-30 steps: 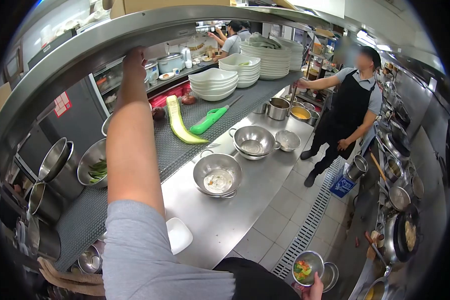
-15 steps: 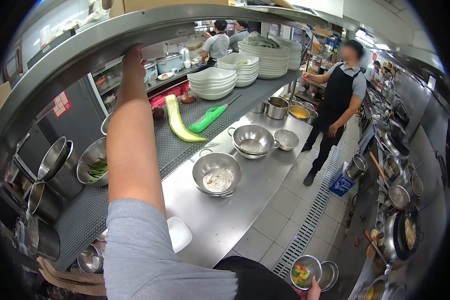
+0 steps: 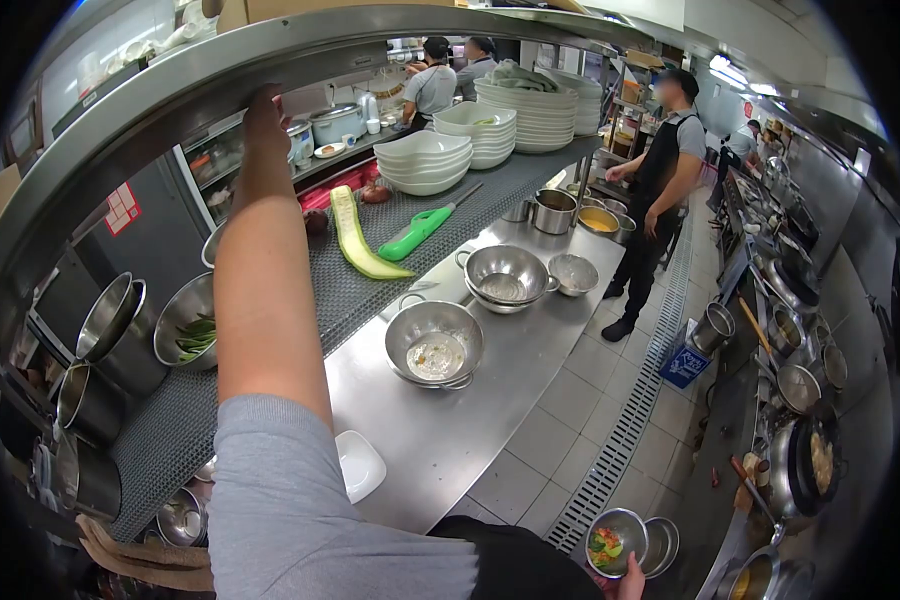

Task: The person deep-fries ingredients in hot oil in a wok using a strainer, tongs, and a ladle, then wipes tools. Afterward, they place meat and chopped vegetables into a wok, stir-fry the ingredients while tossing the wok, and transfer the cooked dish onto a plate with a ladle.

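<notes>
My left arm reaches up across the view, and my left hand [image 3: 267, 108] is at the underside of the metal overhead shelf [image 3: 170, 95]. Its fingers are mostly hidden there. Low at the right, my right hand [image 3: 630, 580] grips a small steel bowl [image 3: 626, 524] with orange and green food in it. A second steel bowl [image 3: 661, 548] is just to the right of that one. On the steel counter [image 3: 420, 440] stand a two-handled steel bowl [image 3: 434, 340] with pale residue, more steel bowls [image 3: 507, 273] behind it, and a white dish [image 3: 359, 466].
The dark mat [image 3: 370, 300] bears a hollowed green vegetable [image 3: 353, 235], a green lighter [image 3: 415, 233], and stacked white bowls [image 3: 425, 165]. A person in a black apron [image 3: 660, 160] stands beyond the counter. Woks and pans [image 3: 805, 470] line the right side.
The person in the black apron has moved away, further back along the counter. The people in the background have shifted. My left arm is nearly unmoved; the bowl in my right hand has shifted slightly.
</notes>
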Demonstrator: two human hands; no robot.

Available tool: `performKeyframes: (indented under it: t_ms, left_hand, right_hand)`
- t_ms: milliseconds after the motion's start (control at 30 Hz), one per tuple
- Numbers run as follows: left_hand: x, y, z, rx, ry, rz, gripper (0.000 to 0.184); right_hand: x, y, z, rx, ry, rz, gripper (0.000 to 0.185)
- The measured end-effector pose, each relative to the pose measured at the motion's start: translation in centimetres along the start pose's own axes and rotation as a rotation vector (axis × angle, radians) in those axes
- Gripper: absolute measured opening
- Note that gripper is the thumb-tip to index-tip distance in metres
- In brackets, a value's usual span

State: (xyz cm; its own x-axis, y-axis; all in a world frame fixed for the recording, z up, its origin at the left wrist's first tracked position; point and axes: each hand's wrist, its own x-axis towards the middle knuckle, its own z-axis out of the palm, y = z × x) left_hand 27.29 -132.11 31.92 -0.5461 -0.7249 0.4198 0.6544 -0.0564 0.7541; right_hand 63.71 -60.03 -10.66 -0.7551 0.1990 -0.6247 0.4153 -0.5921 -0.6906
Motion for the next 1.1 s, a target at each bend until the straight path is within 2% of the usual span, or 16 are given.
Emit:
performKeyframes:
  t_ms: [100,167,267,367,600,1100]
  left_hand:
    - [0.1,-0.1,-0.1,-0.017,0.010,-0.008,0.024]
    - [-0.4,0.1,-0.1,-0.069,0.037,-0.001,0.034]
    - [0.1,-0.2,-0.4,-0.091,0.011,-0.015,0.036]
    - [-0.8,0.0,0.0,-0.086,0.027,-0.001,0.030]
    - [-1.0,-0.2,0.0,-0.075,-0.015,0.002,0.029]
    - [-2.1,0.6,0.5,-0.133,0.206,0.038,0.026]
  right_hand:
    - [-0.1,0.1,0.0,-0.001,0.002,-0.002,0.038]
    - [-0.2,0.2,-0.1,-0.003,0.005,-0.004,0.038]
    - [-0.2,0.3,0.0,-0.005,0.006,-0.005,0.038]
    - [-0.4,0.5,-0.2,-0.006,0.009,-0.006,0.037]
    - [-0.7,0.8,-0.5,-0.007,0.014,-0.007,0.037]
    - [-1.3,1.3,-1.3,0.012,0.030,-0.007,0.037]
